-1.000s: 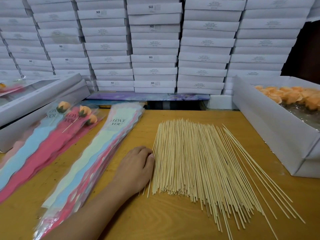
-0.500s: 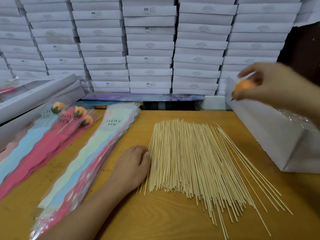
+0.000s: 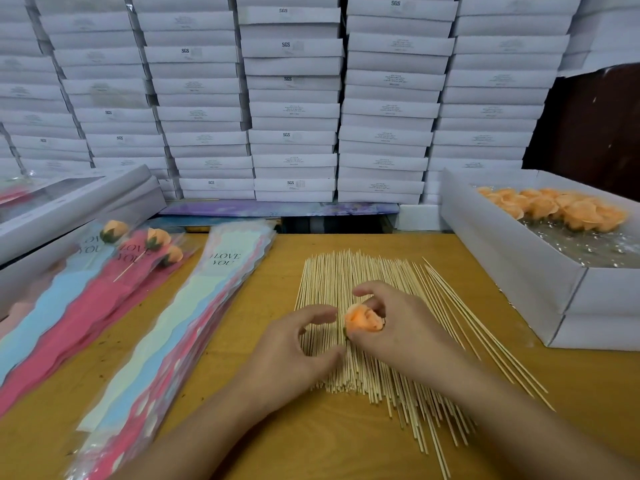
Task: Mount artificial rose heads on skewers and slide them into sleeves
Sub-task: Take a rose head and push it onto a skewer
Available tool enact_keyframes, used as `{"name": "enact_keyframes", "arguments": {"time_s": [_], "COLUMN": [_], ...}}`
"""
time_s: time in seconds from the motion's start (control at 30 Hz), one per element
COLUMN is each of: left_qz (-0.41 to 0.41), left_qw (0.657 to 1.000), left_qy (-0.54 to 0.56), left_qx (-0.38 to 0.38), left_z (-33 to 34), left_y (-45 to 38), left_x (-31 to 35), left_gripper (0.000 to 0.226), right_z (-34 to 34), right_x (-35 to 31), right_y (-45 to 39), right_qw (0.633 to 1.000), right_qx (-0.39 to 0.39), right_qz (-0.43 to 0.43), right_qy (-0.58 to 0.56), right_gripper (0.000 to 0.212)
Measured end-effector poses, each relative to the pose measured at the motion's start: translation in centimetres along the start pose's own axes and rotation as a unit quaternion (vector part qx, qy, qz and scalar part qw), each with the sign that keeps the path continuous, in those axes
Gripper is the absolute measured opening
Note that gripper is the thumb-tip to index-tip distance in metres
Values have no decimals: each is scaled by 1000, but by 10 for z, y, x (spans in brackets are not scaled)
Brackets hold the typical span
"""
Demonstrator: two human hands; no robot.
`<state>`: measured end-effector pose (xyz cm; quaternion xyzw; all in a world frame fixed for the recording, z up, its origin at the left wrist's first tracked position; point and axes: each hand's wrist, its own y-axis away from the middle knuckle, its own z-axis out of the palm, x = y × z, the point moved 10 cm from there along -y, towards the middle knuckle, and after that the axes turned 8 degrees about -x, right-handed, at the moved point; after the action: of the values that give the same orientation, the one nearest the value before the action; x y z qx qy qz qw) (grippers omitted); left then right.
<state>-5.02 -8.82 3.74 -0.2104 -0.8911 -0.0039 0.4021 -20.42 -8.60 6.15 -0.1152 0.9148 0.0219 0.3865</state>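
Observation:
My right hand [image 3: 408, 327] pinches an orange rose head [image 3: 363, 322] just above the pile of bamboo skewers [image 3: 381, 275] on the wooden table [image 3: 311, 445]. Just left of it, my left hand [image 3: 291, 355] hovers over the pile's left side. Its thumb and forefinger curve apart, and no skewer shows between them. A stack of empty "I LOVE YOU" sleeves [image 3: 194, 317] lies left of the skewers. Farther left lie filled sleeves [image 3: 69, 306], each with a rose on a skewer [image 3: 114, 230]. More orange rose heads [image 3: 561, 209] fill the white box [image 3: 512, 271] at the right.
A wall of stacked white boxes [image 3: 294, 98] closes off the back of the table. Flat windowed boxes [image 3: 69, 202] sit at the far left behind the filled sleeves. Several loose skewers [image 3: 485, 341] fan out towards the rose box.
My right hand came from the rose box down to the skewer pile with a rose head. My left hand shifted right from the pile's edge and its fingers spread.

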Motion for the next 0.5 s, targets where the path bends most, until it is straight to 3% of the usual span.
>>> {"name": "enact_keyframes", "arguments": {"time_s": [0.2,0.5], "left_qz": [37,68], "left_qw": [999,996], "left_qy": [-3,39], "left_qx": [3,41], "left_z": [4,-3], "left_y": [2,6], "left_x": [11,15], "left_gripper": [53,67], "right_z": [10,18], "right_x": [-5,-13], "right_y": [6,11], "right_qw": [999,998], "right_qx": [34,7], "right_qz": [-12,-50], "right_qy": [-26,-28], "right_gripper": [73,81]}}
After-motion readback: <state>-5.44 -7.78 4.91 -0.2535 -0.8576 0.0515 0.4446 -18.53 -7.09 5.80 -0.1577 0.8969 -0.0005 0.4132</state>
